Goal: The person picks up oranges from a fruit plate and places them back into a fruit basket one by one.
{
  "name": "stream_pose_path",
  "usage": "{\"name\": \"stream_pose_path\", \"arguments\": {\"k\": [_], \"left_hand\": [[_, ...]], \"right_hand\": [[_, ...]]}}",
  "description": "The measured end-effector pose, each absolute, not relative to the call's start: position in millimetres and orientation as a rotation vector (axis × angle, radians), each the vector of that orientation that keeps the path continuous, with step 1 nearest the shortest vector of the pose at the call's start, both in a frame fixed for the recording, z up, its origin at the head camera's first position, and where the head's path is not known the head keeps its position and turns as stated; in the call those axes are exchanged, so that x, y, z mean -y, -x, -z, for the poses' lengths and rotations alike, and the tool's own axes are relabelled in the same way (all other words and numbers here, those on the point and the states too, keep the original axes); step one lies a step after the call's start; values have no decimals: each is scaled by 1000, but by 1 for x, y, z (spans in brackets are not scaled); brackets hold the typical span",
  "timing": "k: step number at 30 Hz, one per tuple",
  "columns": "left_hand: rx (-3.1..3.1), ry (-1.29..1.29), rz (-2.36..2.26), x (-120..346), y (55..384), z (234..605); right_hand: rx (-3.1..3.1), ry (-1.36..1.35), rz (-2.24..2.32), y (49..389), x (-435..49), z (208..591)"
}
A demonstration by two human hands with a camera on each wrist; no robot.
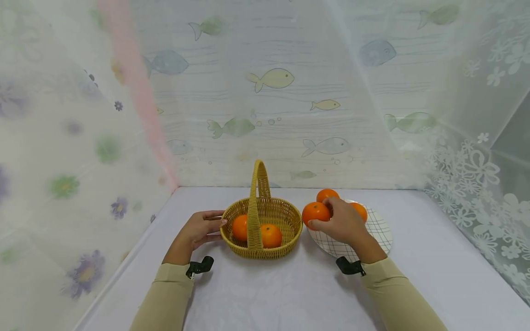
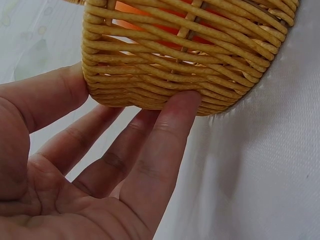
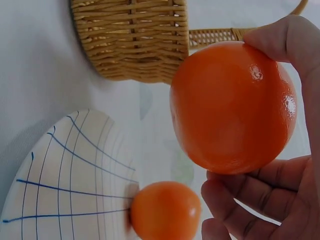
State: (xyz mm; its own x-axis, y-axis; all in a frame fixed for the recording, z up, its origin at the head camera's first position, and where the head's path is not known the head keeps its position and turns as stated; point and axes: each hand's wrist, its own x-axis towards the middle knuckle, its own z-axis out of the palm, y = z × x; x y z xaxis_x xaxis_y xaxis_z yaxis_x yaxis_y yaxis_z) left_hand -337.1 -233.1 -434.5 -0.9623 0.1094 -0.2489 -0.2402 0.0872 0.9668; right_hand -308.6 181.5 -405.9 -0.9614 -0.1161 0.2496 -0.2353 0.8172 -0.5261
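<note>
A yellow wicker basket (image 1: 244,252) with a tall arched handle stands mid-table and holds two oranges, one on each side of the handle. My left hand (image 1: 203,229) touches the basket's left side; in the left wrist view its fairly straight fingers (image 2: 172,122) rest against the weave. With my right hand (image 1: 343,221) I grip an orange (image 3: 232,107) between thumb and fingers, above the near left rim of a white plate (image 1: 378,230) with a dark grid pattern. Two more oranges are on the plate, one at the back (image 1: 327,194) and one partly behind my hand (image 1: 359,212).
A white cloth covers the table (image 1: 265,294). Behind it hangs a pale curtain (image 1: 290,115) printed with fish. Flowered sheer fabric hangs along the left (image 1: 83,197) and lacy fabric along the right (image 1: 480,193). A small dark camera sits on each wrist.
</note>
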Motion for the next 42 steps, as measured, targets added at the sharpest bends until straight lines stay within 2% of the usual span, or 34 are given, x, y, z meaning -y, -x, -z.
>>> {"name": "stream_pose_path", "arguments": {"k": [42], "left_hand": [[-2096, 126, -1964, 232, 336, 435]], "right_hand": [[2668, -428, -993, 298, -153, 405]]}}
